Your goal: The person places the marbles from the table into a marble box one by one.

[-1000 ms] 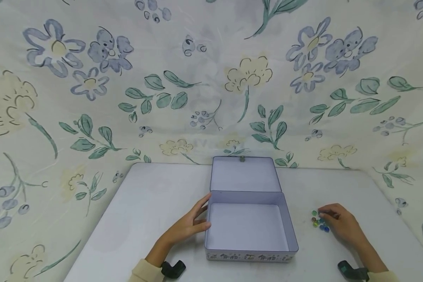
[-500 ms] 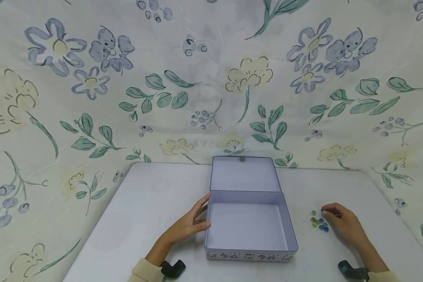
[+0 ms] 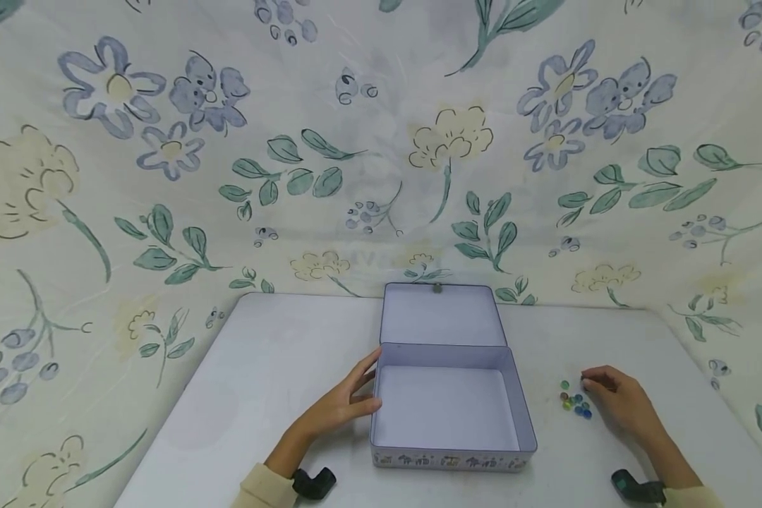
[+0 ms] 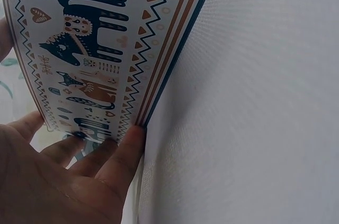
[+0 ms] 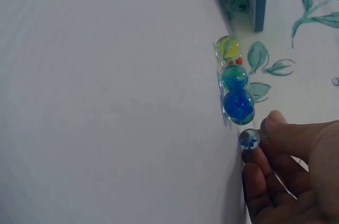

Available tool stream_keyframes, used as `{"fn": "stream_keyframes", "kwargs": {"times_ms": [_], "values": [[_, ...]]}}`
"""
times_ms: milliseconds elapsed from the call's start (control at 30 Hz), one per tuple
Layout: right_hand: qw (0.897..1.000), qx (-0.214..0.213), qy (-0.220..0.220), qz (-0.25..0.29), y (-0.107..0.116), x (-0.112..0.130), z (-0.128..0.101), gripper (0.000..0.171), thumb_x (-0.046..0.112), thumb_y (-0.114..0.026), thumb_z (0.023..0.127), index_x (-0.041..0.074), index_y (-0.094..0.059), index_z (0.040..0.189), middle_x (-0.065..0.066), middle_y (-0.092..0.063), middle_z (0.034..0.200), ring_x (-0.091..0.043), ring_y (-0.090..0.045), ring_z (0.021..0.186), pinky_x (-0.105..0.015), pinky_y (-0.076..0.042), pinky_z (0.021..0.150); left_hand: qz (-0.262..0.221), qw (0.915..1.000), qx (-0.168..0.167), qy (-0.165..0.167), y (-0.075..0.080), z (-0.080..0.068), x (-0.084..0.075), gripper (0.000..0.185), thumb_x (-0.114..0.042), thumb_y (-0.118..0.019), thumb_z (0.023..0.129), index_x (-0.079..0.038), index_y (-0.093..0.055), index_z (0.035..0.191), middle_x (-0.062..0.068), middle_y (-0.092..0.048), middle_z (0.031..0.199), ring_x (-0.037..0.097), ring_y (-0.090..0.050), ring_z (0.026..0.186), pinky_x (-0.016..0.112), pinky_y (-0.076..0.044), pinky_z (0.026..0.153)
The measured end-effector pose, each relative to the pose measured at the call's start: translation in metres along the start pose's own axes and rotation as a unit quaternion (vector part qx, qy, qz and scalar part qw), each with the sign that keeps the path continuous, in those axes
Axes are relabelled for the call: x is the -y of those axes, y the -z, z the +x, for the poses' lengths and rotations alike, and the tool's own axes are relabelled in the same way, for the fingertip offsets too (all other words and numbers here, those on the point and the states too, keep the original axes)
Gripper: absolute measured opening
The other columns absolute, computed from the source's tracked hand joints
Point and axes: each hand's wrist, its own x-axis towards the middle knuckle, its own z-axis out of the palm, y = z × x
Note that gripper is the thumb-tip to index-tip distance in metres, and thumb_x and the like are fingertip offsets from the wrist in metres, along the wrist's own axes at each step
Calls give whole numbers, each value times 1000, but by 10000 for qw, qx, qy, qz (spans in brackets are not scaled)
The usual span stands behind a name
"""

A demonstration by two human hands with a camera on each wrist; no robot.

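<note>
A pale lilac tin box (image 3: 454, 460) stands on the table with its hinged lid (image 3: 443, 314) raised at the back. My left hand (image 3: 336, 406) rests against its left wall, fingers extended and thumb at the rim. In the left wrist view, fingertips touch the animal-printed tin (image 4: 90, 49). To the right of the box lie several glass marbles (image 3: 576, 402) in green, yellow, brown and blue. Just beside them, my right hand (image 3: 619, 398) pinches a small marble. The right wrist view shows a clear marble with blue inside (image 5: 250, 139) at its fingertips.
The white table (image 3: 279, 331) reaches back to a hanging floral cloth (image 3: 368, 141). Each wrist wears a black device, one on the left (image 3: 314, 485) and one on the right (image 3: 635, 487). In the right wrist view, part of the tin (image 5: 258, 1) stands beyond the marbles.
My right hand has drawn slightly right, away from the marble cluster, with a marble at its fingertips. The left hand stays at the box wall. The head view has shifted a little.
</note>
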Motion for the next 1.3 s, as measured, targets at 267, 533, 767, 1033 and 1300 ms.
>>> {"fn": "stream_keyframes", "kwargs": {"times_ms": [267, 533, 767, 1033, 1300], "values": [[9999, -87, 66, -77, 12, 3, -3, 28, 22, -60, 101, 0, -64, 118, -21, -70, 115, -42, -63, 112, -50, -55, 90, 58, 10000, -54, 53, -1, 1, 2, 82, -25, -60, 99, -26, -6, 162, 11, 2, 170, 50, -16, 151, 60, -36, 115], [9995, -37, 242, 191, 28, 16, -1, 32, 27, -58, 102, 1, -63, 122, -20, -69, 119, 0, -67, 96, -15, -57, 76, 42, 9999, -54, 82, -2, 3, 2, 83, -28, -60, 99, -27, -6, 162, 10, 2, 170, 49, -15, 151, 60, -35, 116], [9966, 85, 595, 562, 31, 38, 5, 38, 29, -58, 103, 0, -62, 127, -21, -68, 122, 21, -54, 89, -5, -49, 78, -5, 10000, -25, 9, -2, 0, 4, 83, -32, -60, 99, -27, -6, 162, 10, 2, 170, 51, -15, 151, 61, -35, 116], [9947, 259, 712, 688, 29, 58, 5, 37, 29, -61, 101, 1, -65, 126, -19, -69, 122, 20, -55, 92, -6, -50, 80, 16, 10000, -42, 14, -3, -1, 5, 84, -28, -61, 99, -23, -6, 163, 12, 1, 170, 53, -16, 149, 63, -35, 115], [9909, 427, 885, 924, 27, 76, 15, 38, 30, -61, 101, 2, -65, 125, -18, -69, 121, 10, -61, 95, -9, -52, 82, 20, 9999, -106, -38, -3, 1, 3, 83, -25, -60, 100, -21, -7, 163, 12, 0, 170, 51, -16, 150, 62, -36, 114]]}}
